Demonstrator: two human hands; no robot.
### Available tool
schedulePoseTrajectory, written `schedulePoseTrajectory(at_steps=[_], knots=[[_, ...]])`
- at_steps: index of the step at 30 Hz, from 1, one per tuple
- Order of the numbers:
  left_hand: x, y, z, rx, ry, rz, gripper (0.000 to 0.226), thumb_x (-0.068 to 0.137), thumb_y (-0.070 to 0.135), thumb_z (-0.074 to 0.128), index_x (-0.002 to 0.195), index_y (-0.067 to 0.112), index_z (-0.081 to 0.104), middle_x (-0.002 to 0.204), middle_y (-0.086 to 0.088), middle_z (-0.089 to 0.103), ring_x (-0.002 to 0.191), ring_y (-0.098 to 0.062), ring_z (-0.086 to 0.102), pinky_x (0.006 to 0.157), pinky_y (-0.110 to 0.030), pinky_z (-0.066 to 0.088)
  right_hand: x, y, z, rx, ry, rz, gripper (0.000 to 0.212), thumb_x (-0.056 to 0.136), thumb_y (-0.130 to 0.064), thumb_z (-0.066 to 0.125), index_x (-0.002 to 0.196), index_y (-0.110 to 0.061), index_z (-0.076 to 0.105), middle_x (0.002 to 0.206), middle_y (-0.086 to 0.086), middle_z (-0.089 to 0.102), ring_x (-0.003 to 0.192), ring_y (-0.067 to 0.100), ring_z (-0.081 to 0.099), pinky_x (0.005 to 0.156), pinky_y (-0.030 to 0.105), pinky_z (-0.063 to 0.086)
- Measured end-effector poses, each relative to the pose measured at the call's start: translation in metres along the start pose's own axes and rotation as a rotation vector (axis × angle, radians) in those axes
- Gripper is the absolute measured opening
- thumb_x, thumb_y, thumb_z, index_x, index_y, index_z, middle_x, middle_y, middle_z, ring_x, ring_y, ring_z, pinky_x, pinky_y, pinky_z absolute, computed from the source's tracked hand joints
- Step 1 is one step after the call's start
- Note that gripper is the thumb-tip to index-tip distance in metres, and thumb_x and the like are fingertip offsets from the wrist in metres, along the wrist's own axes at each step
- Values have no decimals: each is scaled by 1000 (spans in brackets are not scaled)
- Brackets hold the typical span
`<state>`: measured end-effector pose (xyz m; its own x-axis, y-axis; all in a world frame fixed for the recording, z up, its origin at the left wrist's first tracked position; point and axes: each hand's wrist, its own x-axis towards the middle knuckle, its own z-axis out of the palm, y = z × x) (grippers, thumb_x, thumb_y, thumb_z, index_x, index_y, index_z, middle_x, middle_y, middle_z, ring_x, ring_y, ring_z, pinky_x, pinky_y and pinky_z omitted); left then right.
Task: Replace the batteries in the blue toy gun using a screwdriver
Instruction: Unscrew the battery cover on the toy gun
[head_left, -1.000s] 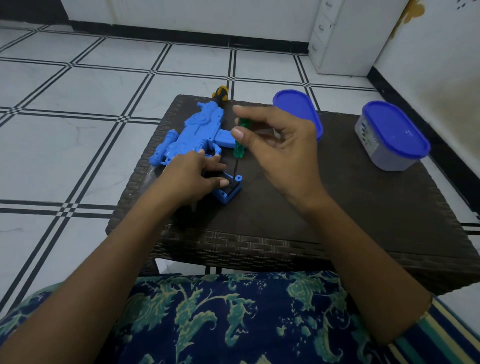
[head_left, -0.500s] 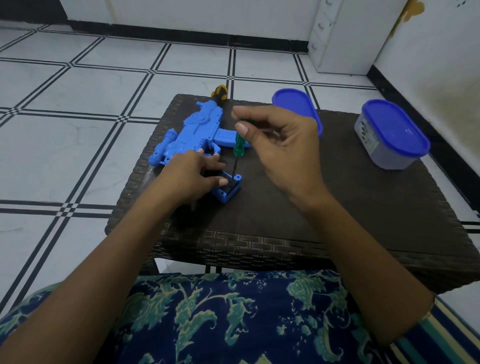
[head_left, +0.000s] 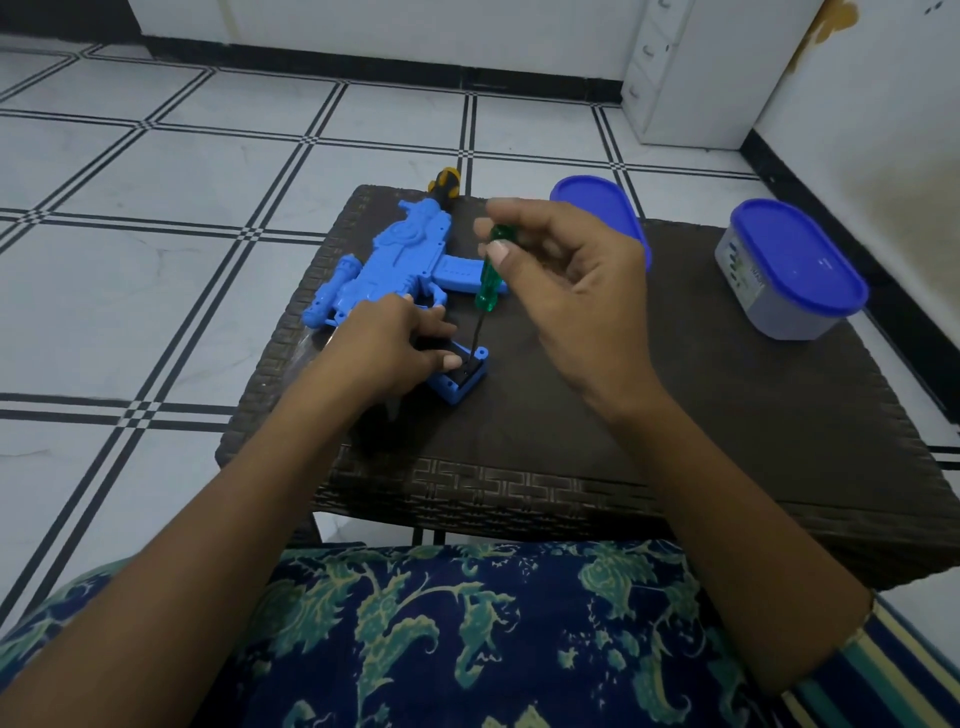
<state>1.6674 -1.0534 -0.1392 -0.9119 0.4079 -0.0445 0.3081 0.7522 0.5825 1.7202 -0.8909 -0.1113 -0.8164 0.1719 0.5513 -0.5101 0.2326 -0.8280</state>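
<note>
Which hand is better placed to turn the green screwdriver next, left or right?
Right. The right hand pinches the green-handled screwdriver, whose tip is in the small blue plastic box; the left hand holds that box.

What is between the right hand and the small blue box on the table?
In the head view, the green screwdriver: the right hand pinches its handle, and its dark shaft reaches down to the blue box.
</note>
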Motion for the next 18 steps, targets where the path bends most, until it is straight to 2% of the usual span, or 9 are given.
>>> schedulePoseTrajectory(at_steps=[4,8,10,14,18], knots=[[0,-1,1,4,3,7,42,83,27,72,124,23,64,142,10,49,137,-9,36,107,-24,25,-5,1,4,7,-51,1,32,86,-2,72,117,-3,67,106,7,72,100,21,70,79,33,61],[0,-1,1,13,9,2,43,83,29,72,124,24,63,143,11,48,140,-9,31,111,-28,24,-3,1,4,-100,-39,-31,40,80,-7,79,118,-9,68,92,-10,68,91,13,67,81,35,59],[0,-2,2,13,3,1,43,83,30,71,125,25,63,143,11,47,141,-9,28,113,-31,23,-3,2,4,-109,-35,-31,40,80,-7,78,119,-9,68,93,-14,67,92,12,68,82,35,59],[-1,-2,1,3,-2,5,43,83,29,71,125,24,62,143,12,47,142,-9,27,114,-32,23,-3,4,2,-94,-19,-37,38,81,-5,77,118,-6,68,100,3,73,98,19,71,83,42,59],[-1,-1,0,-5,-16,-3,45,83,28,71,127,24,62,144,11,46,143,-9,24,117,-36,21,0,3,-1,-88,33,-44,38,80,-5,78,117,-5,68,95,9,73,95,24,71,80,39,60]])
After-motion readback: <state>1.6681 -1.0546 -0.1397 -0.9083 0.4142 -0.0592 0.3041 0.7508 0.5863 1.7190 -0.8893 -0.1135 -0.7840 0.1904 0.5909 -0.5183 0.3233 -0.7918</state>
